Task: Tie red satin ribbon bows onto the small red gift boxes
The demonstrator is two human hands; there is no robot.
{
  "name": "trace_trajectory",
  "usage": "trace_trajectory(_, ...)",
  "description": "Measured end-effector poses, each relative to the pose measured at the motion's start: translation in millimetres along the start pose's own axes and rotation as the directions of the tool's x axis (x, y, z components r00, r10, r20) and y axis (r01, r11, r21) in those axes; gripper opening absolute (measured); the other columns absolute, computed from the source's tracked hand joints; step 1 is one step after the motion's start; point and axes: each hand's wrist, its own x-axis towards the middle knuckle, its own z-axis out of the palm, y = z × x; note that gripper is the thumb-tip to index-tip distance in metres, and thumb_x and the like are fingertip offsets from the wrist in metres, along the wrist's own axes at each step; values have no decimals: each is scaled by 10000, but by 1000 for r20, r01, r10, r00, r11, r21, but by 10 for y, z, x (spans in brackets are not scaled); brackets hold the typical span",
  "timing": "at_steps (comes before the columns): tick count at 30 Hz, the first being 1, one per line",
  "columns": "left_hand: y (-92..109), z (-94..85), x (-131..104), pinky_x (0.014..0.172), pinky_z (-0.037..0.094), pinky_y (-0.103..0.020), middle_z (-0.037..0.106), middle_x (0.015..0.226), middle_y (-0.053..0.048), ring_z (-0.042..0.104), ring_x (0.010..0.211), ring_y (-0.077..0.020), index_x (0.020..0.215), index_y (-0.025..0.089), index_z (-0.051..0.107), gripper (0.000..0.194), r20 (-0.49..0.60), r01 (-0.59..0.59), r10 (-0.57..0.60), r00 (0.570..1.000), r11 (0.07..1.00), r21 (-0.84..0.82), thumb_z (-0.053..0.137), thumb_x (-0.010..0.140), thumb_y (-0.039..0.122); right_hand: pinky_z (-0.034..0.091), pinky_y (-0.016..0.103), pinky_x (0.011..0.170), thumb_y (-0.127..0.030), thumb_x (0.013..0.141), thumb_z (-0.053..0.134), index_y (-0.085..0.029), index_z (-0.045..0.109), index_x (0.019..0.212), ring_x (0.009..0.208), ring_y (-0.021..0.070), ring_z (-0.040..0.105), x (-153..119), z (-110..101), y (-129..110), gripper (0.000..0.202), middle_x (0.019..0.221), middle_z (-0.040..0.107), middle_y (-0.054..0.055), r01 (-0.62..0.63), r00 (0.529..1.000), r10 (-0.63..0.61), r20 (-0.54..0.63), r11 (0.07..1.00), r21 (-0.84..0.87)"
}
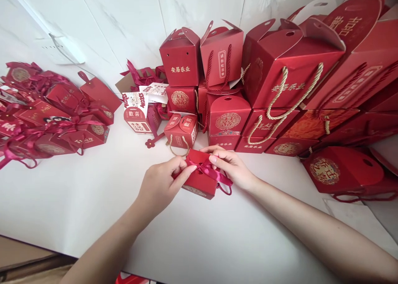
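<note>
A small red gift box (199,183) lies on the white table in front of me, with a magenta satin ribbon (214,173) across its top. From the left, my left hand (166,178) pinches the ribbon between thumb and forefinger near the middle of the lid. On the other side, my right hand (231,163) has its thumb and fingers closed on the ribbon, close to the box's far right edge. A dark red cord handle (224,188) hangs at the box's right side. Just behind it stands a small red box with a gold cord (181,130).
Stacked red gift boxes (228,116) line the marble-patterned wall at the back and right. A heap of ribboned boxes (52,114) fills the left. A red and white box (136,116) and a flower-ended red strip (151,143) lie nearer the middle. The white table (102,201) ends in front.
</note>
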Motion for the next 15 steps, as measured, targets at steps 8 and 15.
trace_trajectory(8, -73, -107, 22, 424, 315, -197, 478, 404, 37, 396, 406, -82, 511, 168, 455, 461, 206, 249, -200, 958, 936, -250, 622, 820, 468, 410, 312, 910, -344, 925, 578, -171, 538, 643, 1004, 169, 588, 22, -41, -52, 334, 1092, 614, 62, 10, 1000, -10, -1, 999, -38)
trace_trajectory(15, -137, -101, 71, 408, 215, -196, 361, 421, 55, 285, 416, -60, 511, 167, 365, 471, 331, 309, -195, 923, 888, -340, 636, 804, 418, 410, 317, 894, -367, 903, 602, -166, 503, 604, 984, 178, 589, 36, -45, -68, 373, 1074, 593, 60, -52, 998, 53, 18, 998, -41)
